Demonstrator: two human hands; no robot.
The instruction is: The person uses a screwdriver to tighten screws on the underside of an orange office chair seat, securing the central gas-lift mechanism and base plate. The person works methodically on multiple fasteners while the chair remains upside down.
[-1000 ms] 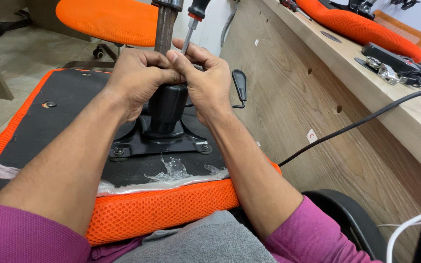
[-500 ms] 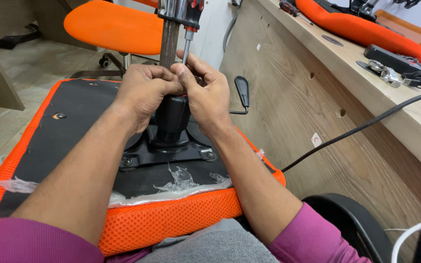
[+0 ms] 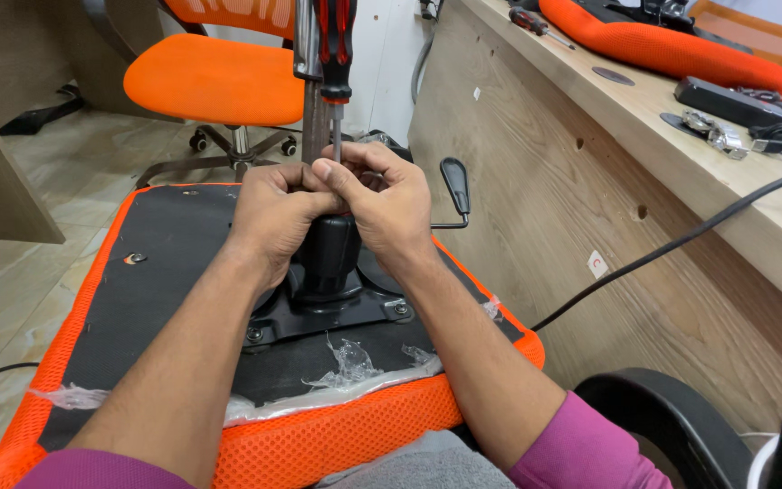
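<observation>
On top of the upturned orange seat (image 3: 138,453), at the black column (image 3: 332,258) rising from its metal mounting plate (image 3: 319,317), both hands meet. Left hand (image 3: 273,217) is curled tight around the grey metal rod (image 3: 311,109) just above the column, fingers closed. Right hand (image 3: 382,204) presses against it, fingers folded and pinching the thin shaft of a red-and-black screwdriver (image 3: 336,54) that stands upright beside the rod. A black lever (image 3: 454,186) sticks out just right of the hands. Torn clear plastic wrap (image 3: 350,362) lies on the seat's black underside. Behind stands an orange office chair (image 3: 210,81); to the right, a wooden counter (image 3: 644,118) carries another orange seat (image 3: 672,45).
</observation>
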